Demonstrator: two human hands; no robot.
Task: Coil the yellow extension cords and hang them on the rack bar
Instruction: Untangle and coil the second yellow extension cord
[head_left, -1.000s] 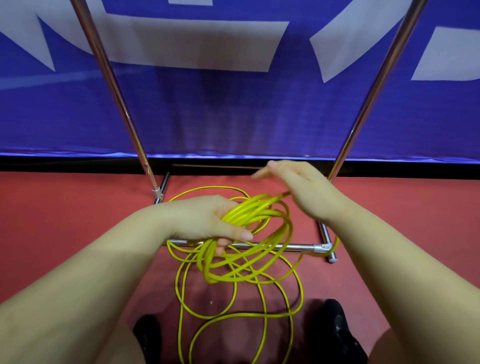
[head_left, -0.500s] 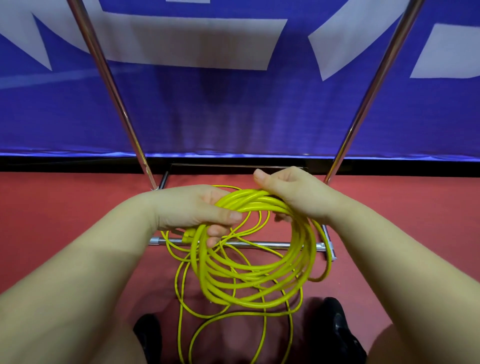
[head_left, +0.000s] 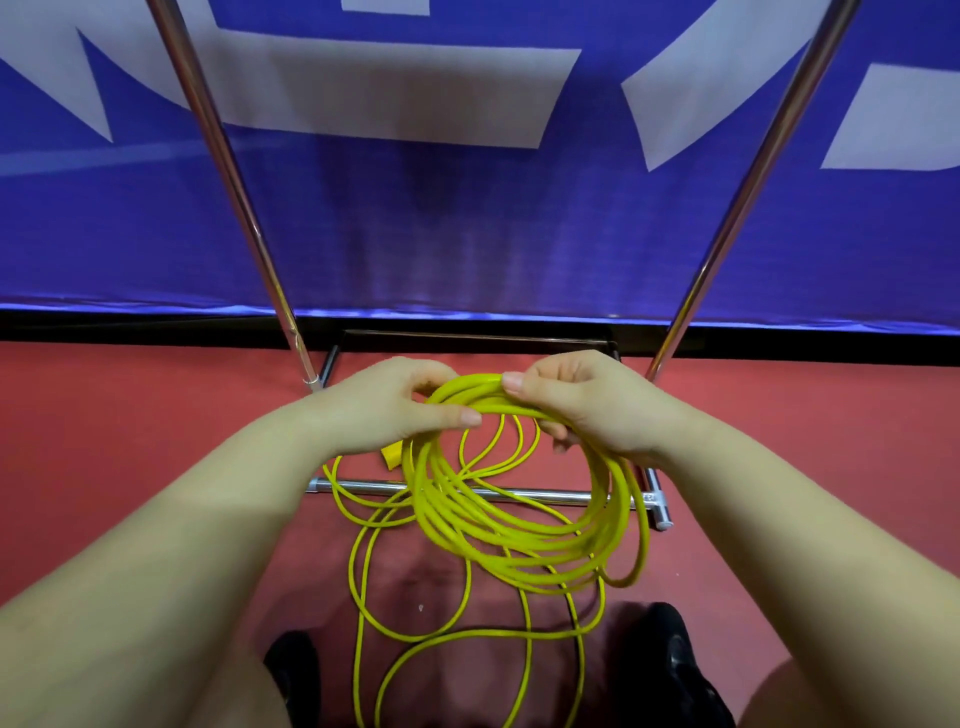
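- My left hand (head_left: 395, 410) and right hand (head_left: 587, 405) both grip the top of one yellow cord coil (head_left: 519, 519), thumbs over its strands.
- The coil hangs between them, above the rack's low crossbar (head_left: 363, 487); loose cord loops (head_left: 415, 639) trail on the red floor (head_left: 104, 441).
- Two slanted rack poles (head_left: 228, 171) rise at the far side.
- The blue banner (head_left: 467, 234) shows white letter shapes I can't read.
- Two black shoes (head_left: 670, 670) nearest.
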